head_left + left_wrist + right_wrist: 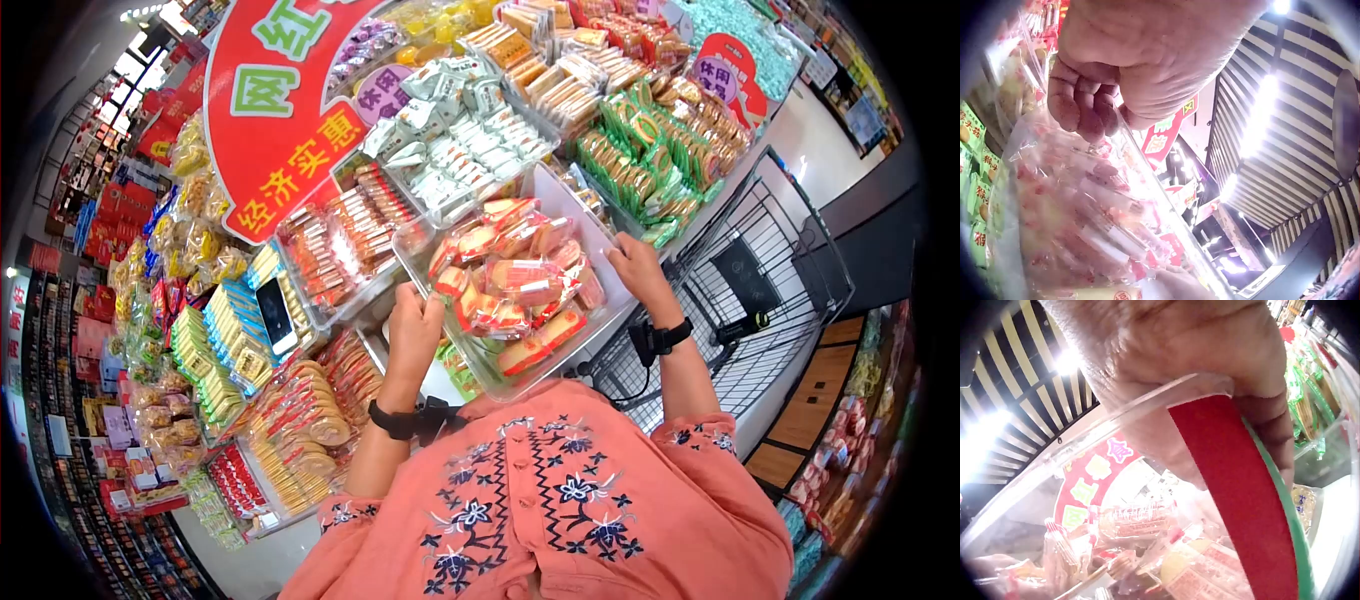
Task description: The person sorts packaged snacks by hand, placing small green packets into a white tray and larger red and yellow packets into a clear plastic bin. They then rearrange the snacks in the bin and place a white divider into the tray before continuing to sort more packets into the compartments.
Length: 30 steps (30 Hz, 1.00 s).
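A clear plastic bin [568,200] tilts in front of the person's chest, holding several wrapped snack cakes [525,282] in red-and-cream packaging. The left hand [413,328] grips its left edge, fingers curled over the rim in the left wrist view. On the opposite side, the right hand [642,272] grips the rim, its thumb inside and its fingers outside the wall. A red strip with a green edge [1229,487] runs down the bin wall beside the right hand.
Neighbouring bins hold white packets [470,130], green-wrapped biscuits [640,150] and brown snack bars [345,245]. A phone [275,315] lies on blue packets at the left. A wire shopping cart [740,290] stands at the right. A large red sign [270,110] rises behind the display.
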{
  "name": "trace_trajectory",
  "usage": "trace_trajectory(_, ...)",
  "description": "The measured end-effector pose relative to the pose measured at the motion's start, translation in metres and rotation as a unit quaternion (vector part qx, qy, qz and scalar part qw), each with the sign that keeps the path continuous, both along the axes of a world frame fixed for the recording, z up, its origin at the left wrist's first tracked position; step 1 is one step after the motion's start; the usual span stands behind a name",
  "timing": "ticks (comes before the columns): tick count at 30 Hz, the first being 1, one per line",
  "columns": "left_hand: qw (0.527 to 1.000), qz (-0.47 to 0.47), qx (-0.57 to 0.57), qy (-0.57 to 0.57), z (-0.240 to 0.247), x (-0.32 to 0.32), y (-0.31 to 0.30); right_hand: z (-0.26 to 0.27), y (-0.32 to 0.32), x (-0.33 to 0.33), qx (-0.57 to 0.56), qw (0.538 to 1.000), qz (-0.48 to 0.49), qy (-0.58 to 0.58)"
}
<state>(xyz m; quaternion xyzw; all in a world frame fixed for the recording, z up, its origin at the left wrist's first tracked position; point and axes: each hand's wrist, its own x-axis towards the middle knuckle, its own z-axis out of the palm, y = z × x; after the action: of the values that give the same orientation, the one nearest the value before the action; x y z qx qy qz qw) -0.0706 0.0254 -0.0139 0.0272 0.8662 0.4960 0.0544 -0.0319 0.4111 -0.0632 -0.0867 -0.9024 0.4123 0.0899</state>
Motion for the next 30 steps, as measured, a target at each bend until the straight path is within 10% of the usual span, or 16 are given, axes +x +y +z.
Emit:
trace_trajectory(15,0.989,-0.011,0.141,0.032,0.068,0.034,0.018,0.132,0.010,0.048,0.028,0.997,-0.065,0.000)
trace_trajectory(30,0.985,0.017,0.084,0.149,0.059,-0.127,0.027,0.143,0.038,-0.130,0.119,0.985,0.044,0.114)
